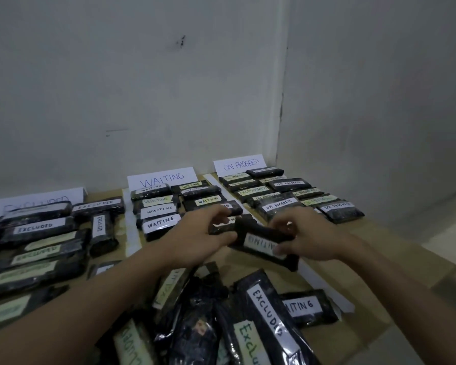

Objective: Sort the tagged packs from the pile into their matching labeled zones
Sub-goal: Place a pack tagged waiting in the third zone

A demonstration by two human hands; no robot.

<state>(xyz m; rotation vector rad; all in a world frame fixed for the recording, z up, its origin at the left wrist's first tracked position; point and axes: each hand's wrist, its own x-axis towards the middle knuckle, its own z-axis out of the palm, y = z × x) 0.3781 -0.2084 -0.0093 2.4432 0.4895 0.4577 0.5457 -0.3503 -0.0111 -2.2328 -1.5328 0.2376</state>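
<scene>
I hold one black pack (pixel 258 242) with a white WAITING tag between both hands, just above the table in front of the WAITING zone. My left hand (pixel 198 235) grips its left end and my right hand (pixel 306 239) pinches its right end. The pile (pixel 221 320) of black tagged packs lies at the near edge, with EXCLUDED and WAITING tags showing. Three paper zone signs stand at the back: EXCLUDED (pixel 37 201), WAITING (pixel 163 177) and ON PROGRESS (pixel 240 163), each with rows of matching packs in front.
The packs lie on a brown cardboard-covered table (pixel 353 262) set in a corner of white walls. White paper strips (pixel 132 233) separate the zones. The table's right edge drops off past the ON PROGRESS rows.
</scene>
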